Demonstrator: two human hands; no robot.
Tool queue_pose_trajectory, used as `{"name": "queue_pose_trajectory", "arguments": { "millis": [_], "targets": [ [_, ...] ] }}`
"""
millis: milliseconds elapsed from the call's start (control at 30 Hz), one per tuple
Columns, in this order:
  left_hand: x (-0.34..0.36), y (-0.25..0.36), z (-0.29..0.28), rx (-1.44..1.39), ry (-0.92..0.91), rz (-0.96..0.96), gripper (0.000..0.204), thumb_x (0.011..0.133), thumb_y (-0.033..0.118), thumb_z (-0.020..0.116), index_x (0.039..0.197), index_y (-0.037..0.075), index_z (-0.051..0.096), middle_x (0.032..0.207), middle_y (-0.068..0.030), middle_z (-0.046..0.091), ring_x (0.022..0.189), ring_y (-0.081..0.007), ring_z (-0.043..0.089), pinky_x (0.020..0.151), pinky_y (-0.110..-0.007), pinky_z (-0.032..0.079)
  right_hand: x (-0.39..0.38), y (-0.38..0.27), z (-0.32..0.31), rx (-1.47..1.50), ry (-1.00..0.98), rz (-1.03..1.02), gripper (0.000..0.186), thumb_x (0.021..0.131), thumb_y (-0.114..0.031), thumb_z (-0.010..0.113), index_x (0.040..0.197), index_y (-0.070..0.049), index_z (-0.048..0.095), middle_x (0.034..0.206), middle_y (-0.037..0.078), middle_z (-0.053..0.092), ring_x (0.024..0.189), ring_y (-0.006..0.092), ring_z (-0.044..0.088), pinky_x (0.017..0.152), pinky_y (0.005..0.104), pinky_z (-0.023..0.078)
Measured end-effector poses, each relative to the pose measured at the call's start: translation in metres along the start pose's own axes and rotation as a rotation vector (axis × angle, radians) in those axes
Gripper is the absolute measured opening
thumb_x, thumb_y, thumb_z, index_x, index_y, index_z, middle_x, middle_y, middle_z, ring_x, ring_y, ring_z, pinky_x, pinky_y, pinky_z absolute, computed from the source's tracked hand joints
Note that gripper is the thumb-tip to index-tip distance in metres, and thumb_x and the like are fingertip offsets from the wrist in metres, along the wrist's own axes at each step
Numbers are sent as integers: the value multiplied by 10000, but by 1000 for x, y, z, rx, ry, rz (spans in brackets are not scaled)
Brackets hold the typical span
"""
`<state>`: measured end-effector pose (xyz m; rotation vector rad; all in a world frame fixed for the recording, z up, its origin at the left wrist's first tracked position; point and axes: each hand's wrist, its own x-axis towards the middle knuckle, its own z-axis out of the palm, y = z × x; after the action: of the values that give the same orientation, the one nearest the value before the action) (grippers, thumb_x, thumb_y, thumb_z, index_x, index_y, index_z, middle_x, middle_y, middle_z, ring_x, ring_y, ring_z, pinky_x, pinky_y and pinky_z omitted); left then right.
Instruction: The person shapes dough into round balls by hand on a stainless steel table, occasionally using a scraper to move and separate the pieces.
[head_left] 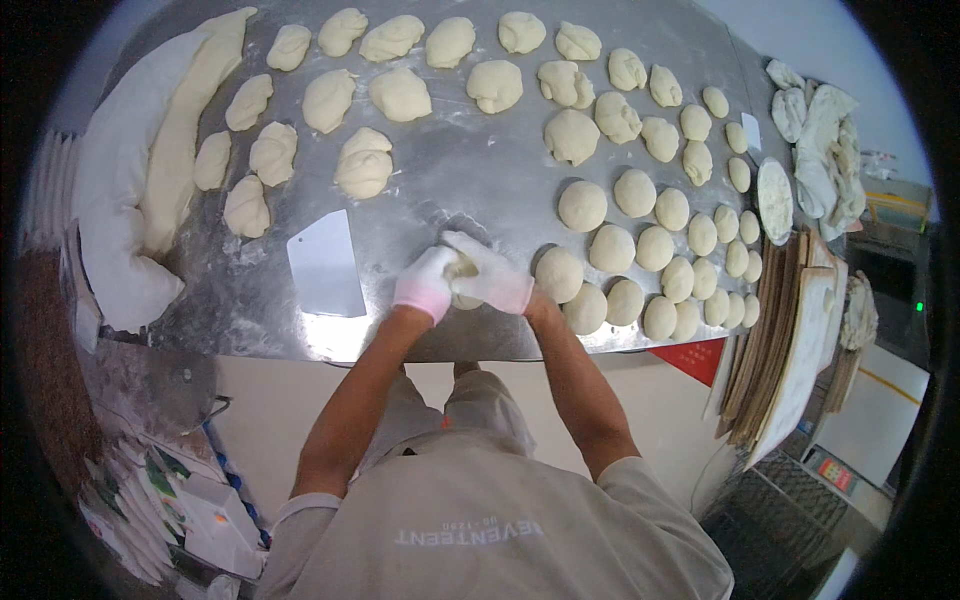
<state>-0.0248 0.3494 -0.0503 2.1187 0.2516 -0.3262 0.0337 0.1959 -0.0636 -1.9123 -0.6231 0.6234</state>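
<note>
Near the front edge of the metal table (400, 225), my left hand (426, 277) and my right hand (492, 274) are cupped together around a piece of dough (463, 268). Both wear white gloves with pink cuffs. Most of that dough is hidden by the gloves. Just left of my left hand lies a white flat scraper (327, 265). To the right of my right hand sit smooth round dough balls (558, 274), several rows of them. Rougher dough lumps (364, 163) are spread across the far side and the left of the table.
A long roll of dough (185, 130), partly under a white cloth (125, 200), lies along the left edge. At the right edge are a floury oval dish (774, 201), crumpled cloths (828, 150) and a stack of upright boards (785, 340). White packages (215, 525) stand low at left.
</note>
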Motion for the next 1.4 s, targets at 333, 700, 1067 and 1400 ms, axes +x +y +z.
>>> {"name": "queue_pose_trajectory", "arguments": {
  "millis": [333, 700, 1067, 1400],
  "targets": [
    [-11, 8, 13, 18, 22, -149, 197, 886, 208, 579, 1046, 104, 625, 1058, -167, 653, 975, -374, 622, 855, -423, 497, -12, -11, 8, -529, 191, -118, 383, 768, -156, 618, 1140, -63, 612, 1239, 166, 584, 1222, 361, 506, 1056, 463, 387],
    [-48, -43, -98, 425, 545, -423, 526, 694, 305, 790, 1147, 98, 618, 1153, -179, 598, 1086, -358, 560, 935, -455, 453, -38, -51, 36, -515, 209, -328, 263, 733, -35, 596, 995, -25, 612, 1081, 139, 623, 1084, 355, 564, 915, 465, 458],
    [-56, -46, -80, -214, 429, -549, 426, 822, 284, 685, 1157, 26, 640, 1054, -156, 677, 945, -270, 637, 836, -362, 499, -6, -68, 104, -171, -72, -138, 600, 859, -233, 610, 1376, 9, 424, 1391, 251, 448, 1327, 385, 403, 1123, 466, 312],
    [-23, -9, 30, -493, 370, -458, 347, 935, 245, 581, 1170, -7, 625, 1032, -151, 689, 921, -247, 641, 868, -361, 496, -21, 14, 51, -107, 624, -58, 576, 896, -162, 500, 1411, 65, 379, 1444, 257, 400, 1363, 397, 354, 1153, 434, 258]
  ]
}}
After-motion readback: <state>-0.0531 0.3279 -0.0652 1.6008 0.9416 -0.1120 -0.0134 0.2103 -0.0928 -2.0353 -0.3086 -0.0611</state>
